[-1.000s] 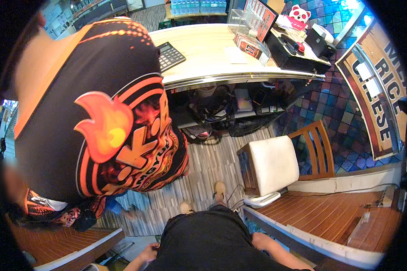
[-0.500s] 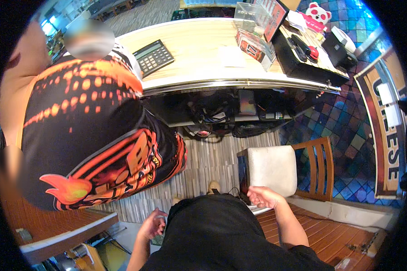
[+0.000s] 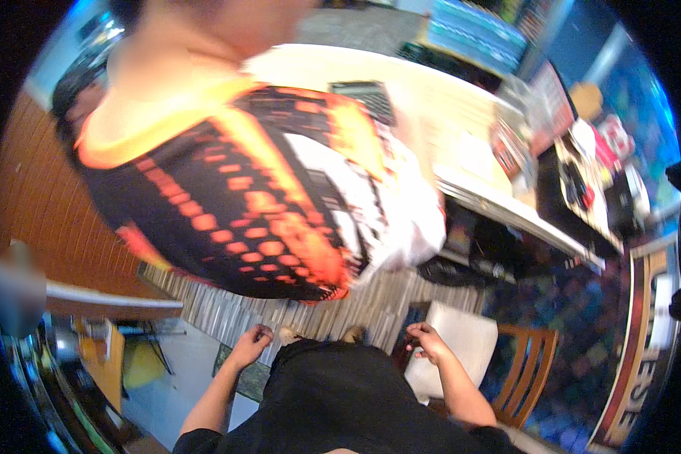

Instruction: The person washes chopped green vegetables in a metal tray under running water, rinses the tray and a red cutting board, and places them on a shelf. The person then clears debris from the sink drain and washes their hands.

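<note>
My left hand [image 3: 251, 346] hangs low beside my black shirt [image 3: 337, 393], its fingers loosely bent and apart, with nothing in them. On the other side, my right hand [image 3: 429, 343] is held in front of the pale seat of a wooden chair [image 3: 455, 344]. Its fingers are slightly curled, with a gap at the thumb, and it too holds nothing. Another person in a black and orange patterned shirt [image 3: 242, 204] stands close ahead, smeared by motion.
A light wooden counter [image 3: 446, 113] runs behind the person, with a black calculator [image 3: 367, 98] on it. A dark box [image 3: 575, 193] and a pink and white plush toy [image 3: 617, 140] stand at its right end. A wooden ledge [image 3: 106, 299] juts in at left.
The view has swung, so the counter sits farther right. The other person has turned and now covers more of the counter and floor. Both my hands stay low at my sides.
</note>
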### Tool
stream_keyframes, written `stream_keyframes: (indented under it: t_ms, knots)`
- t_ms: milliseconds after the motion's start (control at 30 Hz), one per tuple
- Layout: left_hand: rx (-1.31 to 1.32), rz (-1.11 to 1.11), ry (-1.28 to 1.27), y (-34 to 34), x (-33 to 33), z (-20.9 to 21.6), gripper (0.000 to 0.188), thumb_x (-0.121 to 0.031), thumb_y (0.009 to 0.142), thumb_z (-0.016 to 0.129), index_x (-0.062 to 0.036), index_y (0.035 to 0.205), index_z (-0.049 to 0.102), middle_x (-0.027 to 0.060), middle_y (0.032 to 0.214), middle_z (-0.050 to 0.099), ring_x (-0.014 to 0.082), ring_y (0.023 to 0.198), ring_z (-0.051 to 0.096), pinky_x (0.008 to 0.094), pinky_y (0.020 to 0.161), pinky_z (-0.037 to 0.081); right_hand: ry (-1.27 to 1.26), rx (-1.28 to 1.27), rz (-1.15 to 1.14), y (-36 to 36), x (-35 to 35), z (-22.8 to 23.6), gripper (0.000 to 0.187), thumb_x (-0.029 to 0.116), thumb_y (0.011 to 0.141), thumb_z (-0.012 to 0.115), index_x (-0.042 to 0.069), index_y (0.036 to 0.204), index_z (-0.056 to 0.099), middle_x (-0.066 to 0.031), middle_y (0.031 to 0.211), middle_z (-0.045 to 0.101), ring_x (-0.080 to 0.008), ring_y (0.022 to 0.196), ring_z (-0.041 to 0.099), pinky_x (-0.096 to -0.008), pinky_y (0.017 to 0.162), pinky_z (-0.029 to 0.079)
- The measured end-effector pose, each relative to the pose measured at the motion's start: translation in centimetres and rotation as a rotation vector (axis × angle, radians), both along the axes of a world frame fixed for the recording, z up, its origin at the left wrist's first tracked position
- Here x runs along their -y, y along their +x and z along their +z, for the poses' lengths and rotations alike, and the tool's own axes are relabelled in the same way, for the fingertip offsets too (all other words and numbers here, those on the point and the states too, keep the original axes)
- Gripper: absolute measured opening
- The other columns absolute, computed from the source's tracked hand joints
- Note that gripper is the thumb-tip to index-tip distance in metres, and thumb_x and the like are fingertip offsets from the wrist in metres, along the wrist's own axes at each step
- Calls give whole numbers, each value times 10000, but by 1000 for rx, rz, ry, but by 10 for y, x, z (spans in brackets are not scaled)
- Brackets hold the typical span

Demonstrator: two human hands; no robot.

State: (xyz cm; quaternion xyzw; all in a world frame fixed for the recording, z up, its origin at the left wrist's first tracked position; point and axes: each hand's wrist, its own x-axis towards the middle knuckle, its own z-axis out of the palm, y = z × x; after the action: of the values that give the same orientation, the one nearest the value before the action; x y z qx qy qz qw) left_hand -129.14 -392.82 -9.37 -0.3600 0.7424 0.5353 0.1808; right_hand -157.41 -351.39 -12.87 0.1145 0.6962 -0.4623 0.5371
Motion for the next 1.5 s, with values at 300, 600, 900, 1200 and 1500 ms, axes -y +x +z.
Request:
stream_keyframes:
  t_ms: [300,600,900,1200,1500]
  knots:
    - [-168,-17,78,87,-61,-9,457,-349,972,589,-56,1322,557,140,1242,603,267,1196,553,393,1003,440,-509,960,-455,67,45,-66,389,362,1011,478,22,1176,569,-166,1035,686,-217,671,643,-298,439,489]
    - [-133,376,53,190,72,0,347,-256,914,661,-26,1172,629,88,1065,677,178,1002,618,330,886,488,287,-633,906,35,89,-28,412,240,848,672,17,1194,662,-128,1094,711,-245,994,678,-356,875,522]
    - [33,11,322,263,117,1,365,-64,845,654,-126,1204,680,41,1021,636,154,713,633,300,628,583,151,-129,1327,174,247,40,291,183,820,636,70,1082,692,-72,867,697,-190,809,659,-321,708,535]
    - [66,-63,35,300,142,-5,229,-74,767,657,-48,984,727,72,771,719,139,653,686,313,667,545,38,-429,1326,212,314,57,188,197,795,698,65,926,727,-121,890,732,-258,864,699,-393,774,536]
    - [88,-147,20,304,184,-29,268,-70,785,576,-55,1027,692,112,882,712,245,843,689,361,760,530,-215,-592,1215,212,399,44,366,291,910,589,25,1157,638,-220,1084,667,-369,1028,638,-427,909,487]
